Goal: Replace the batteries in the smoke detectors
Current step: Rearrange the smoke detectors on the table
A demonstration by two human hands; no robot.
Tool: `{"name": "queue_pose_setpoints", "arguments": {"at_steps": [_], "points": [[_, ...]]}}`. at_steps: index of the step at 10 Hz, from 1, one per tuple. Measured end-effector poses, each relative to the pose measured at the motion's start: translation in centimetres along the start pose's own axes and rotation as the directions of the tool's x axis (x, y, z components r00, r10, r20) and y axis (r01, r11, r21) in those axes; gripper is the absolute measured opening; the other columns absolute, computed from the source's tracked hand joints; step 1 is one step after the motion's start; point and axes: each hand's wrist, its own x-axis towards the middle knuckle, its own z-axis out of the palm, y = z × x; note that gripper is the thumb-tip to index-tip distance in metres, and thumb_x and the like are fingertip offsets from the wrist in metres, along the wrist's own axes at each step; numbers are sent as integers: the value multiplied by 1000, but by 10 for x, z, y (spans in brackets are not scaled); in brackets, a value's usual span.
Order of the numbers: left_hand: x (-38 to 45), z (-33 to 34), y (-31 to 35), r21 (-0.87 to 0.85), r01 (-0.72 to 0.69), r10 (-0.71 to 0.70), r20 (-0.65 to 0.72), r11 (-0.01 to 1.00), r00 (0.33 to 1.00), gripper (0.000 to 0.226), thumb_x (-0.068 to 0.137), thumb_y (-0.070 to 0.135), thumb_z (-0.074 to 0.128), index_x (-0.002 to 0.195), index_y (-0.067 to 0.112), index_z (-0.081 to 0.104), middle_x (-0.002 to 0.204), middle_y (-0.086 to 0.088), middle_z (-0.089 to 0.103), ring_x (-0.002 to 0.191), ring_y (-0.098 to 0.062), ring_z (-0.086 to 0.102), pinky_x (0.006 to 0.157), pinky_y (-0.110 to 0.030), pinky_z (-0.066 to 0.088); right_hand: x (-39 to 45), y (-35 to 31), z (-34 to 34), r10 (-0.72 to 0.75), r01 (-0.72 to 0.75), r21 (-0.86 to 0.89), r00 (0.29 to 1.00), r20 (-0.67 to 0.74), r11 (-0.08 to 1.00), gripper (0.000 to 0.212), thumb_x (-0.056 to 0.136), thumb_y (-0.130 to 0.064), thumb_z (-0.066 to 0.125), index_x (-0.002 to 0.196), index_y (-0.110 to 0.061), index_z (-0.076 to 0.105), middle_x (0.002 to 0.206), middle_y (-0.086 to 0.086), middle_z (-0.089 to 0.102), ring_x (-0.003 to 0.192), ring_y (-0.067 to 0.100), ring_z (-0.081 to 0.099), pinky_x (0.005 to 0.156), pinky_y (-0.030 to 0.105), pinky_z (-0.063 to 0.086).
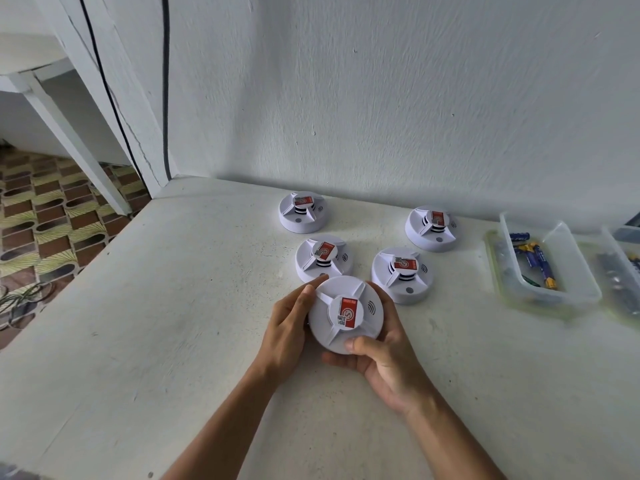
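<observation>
Basically one round white plastic smoke detector sits face-up between both hands just above the white speckled tabletop. Domed lid with three raised ribs meeting at a centre disc, red sticker with a small QR patch on that disc, curved sounder slots to the right of it. Left hand wraps the left rim, forefinger stretched along the top edge. Right hand cups the underside and right rim, thumb pressed on the near edge. Both hands closed on the unit, forearms bare.

Four more white round detectors lie flat behind it, same red stickers: nearest-left one almost touching the left forefinger, nearest-right one just beside the right fingers, far-left one and far-right one close to the white textured wall.

Clear plastic tub to the right holds blue-and-yellow cylindrical batteries. Second clear container at the frame edge, contents blurred.
</observation>
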Motion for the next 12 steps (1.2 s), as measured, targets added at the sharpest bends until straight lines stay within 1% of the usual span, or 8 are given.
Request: {"name": "queue_pose_setpoints", "arguments": {"at_steps": [2, 4, 8, 9, 10, 11, 12], "points": [[0, 0, -1, -2, 8, -8, -3, 1000, 1000, 43, 97, 39, 41, 129, 18, 61, 124, 0, 69, 118, -21, 63, 106, -51, 45, -1, 0, 0, 5, -5, 12, 1000, 0, 1000, 73, 63, 11, 58, 122, -31, 56, 111, 9, 67, 94, 30, 67, 62, 46, 57], [1, -1, -3, 6, 16, -16, -15, 1000, 1000, 46, 96, 40, 41, 130, 17, 61, 125, -3, 68, 120, -24, 62, 106, -54, 44, 0, 0, -1, 12, -12, 23, 1000, 3, 1000, 74, 62, 12, 59, 124, -29, 56, 116, 14, 64, 99, 34, 66, 64, 47, 57], [1, 0, -4, 3, 6, -6, -17, 1000, 1000, 45, 95, 40, 41, 128, 17, 62, 123, -2, 69, 118, -23, 63, 105, -53, 45, -1, 0, -2, 3, -4, 40, 1000, 3, 999, 73, 63, 11, 61, 124, -28, 56, 115, 13, 65, 99, 34, 67, 64, 47, 57], [1, -1, -4, -20, 2, -2, -27, 1000, 1000, 44, 96, 38, 41, 127, 16, 63, 123, -4, 70, 118, -24, 62, 106, -54, 43, -1, -1, 0, -11, 8, 83, 1000, 29, 997, 71, 63, -1, 74, 127, -24, 55, 118, 16, 64, 99, 35, 66, 66, 48, 57], [2, 0, -4, -25, 4, -5, -21, 1000, 1000, 46, 97, 37, 40, 130, 13, 61, 125, -7, 68, 120, -26, 61, 108, -54, 42, -1, -4, 3, 28, -42, 202, 997, 70, 979, 67, 69, -46, 80, 128, -20, 59, 123, 19, 64, 102, 35, 65, 69, 51, 57], [2, 1, -4, -14, 1, -1, -10, 1000, 1000, 46, 98, 37, 40, 131, 13, 60, 125, -6, 68, 121, -24, 61, 108, -53, 42, -2, -6, -1, 55, -68, 293, 997, 52, 954, 56, 91, -60, 40, 125, -22, 63, 129, 21, 61, 108, 39, 63, 74, 54, 55], [2, 0, -4, -15, -1, 0, -13, 1000, 1000, 46, 98, 37, 40, 132, 13, 60, 125, -5, 68, 120, -24, 62, 108, -53, 43, -2, -6, -1, 84, -94, 348, 996, 43, 933, 66, 92, -64, 26, 127, -21, 61, 130, 22, 59, 109, 42, 62, 74, 56, 55]]}}
